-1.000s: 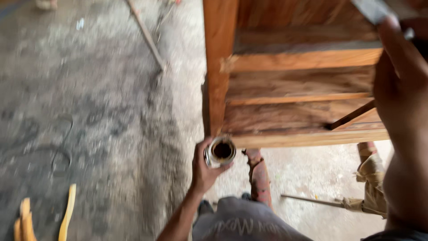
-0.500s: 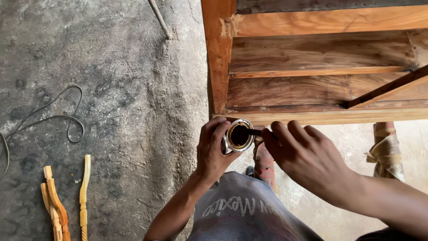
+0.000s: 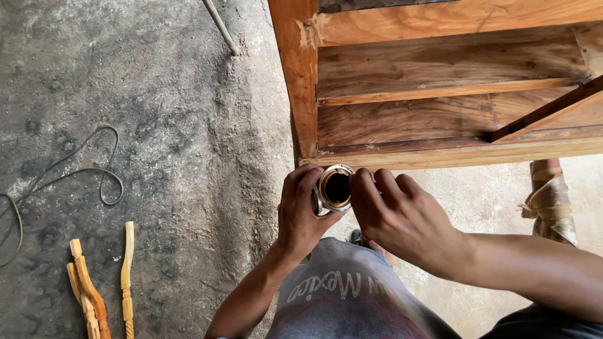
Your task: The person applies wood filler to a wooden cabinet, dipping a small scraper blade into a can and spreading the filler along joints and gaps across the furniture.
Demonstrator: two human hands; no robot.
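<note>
My left hand is wrapped around a small round metal can, open at the top, with dark liquid inside. My right hand meets it from the right, fingertips resting on the can's rim and side. Whether the right fingers hold anything is hidden. Both hands hover just in front of the lower edge of a varnished wooden frame with slats, above my knee in grey fabric.
Turned wooden spindles lie on the concrete floor at lower left. A dark cable loops on the floor at left. A thin rod lies at the top. A cloth-wrapped post stands at right.
My right hand came down from the upper right and closed in on the can. The can stayed in my left hand, rising slightly toward the wooden frame.
</note>
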